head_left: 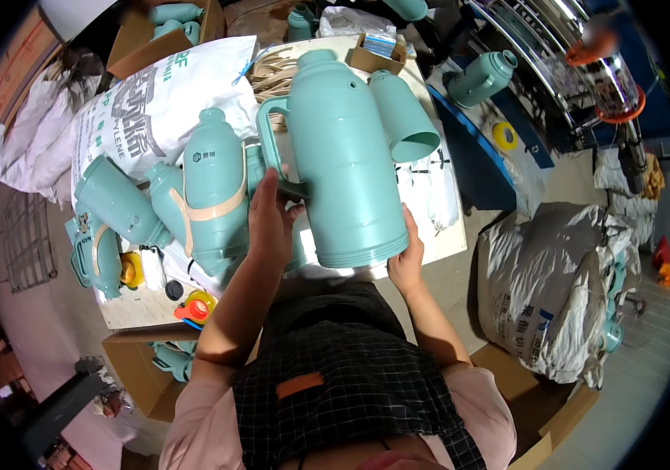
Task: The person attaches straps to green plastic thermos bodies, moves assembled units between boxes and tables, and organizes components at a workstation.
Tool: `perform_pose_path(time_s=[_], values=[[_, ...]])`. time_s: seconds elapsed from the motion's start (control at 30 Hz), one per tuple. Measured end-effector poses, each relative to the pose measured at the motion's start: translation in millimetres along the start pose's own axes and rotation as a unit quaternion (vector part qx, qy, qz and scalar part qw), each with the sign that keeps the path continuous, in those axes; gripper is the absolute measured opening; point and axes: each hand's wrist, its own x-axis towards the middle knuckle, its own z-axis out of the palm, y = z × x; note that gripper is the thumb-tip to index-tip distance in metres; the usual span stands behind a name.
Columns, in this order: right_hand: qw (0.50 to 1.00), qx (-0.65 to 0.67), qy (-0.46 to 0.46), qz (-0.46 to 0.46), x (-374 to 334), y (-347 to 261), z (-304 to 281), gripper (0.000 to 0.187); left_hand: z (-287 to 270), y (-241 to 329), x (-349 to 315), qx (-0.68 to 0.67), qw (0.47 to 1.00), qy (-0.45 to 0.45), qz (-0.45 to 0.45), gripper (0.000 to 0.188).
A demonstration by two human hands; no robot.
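A mint-green thermos jug shell (343, 164) is held up in front of me, slightly tilted, its side handle to the left. At the lower end of that handle is my left hand (272, 223), its fingers curled against the jug and partly hidden. My right hand (407, 254) grips the jug's lower right edge, with the fingers behind it. Behind the jug, a mint-green cylindrical shell (404, 117) leans with its open end toward me. To the left stands a thermos (213, 176) with a beige strap handle, beside another mint-green shell (121, 202) lying tilted.
White printed sacks (166, 102) lie along the table's far left, near a bundle of beige straps (276, 74). Tape rolls (200, 305) sit at the front left edge. A large sack (543, 290) stands at right, and an open carton (135, 368) is below the table.
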Motion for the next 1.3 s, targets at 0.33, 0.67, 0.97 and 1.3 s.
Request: perform_pose_path(time_s=[0.33, 0.67, 0.97, 1.3], values=[[0.839, 0.518, -0.079, 0.145, 36.7, 16.6, -55.6, 0.113, -16.8, -31.8, -28.8, 0.614, 0.507, -0.119, 0.594, 0.018], [0.956, -0.026, -0.081, -0.281, 45.6, -109.7, -55.3, 0.028, -39.2, -80.3, 11.4, 0.674, 0.577, -0.326, 0.327, 0.048], [0.978, -0.009, -0.026, -0.205, 55.0, -70.8, -58.4, 0.054, -30.5, -23.1, 75.7, 0.631, 0.666, -0.158, 0.367, 0.033], [0.996, -0.066, 0.018, -0.054, 58.7, -2.3, -39.8, 0.064, -54.2, -14.4, 292.9, 0.576, 0.786, 0.062, 0.218, 0.035]])
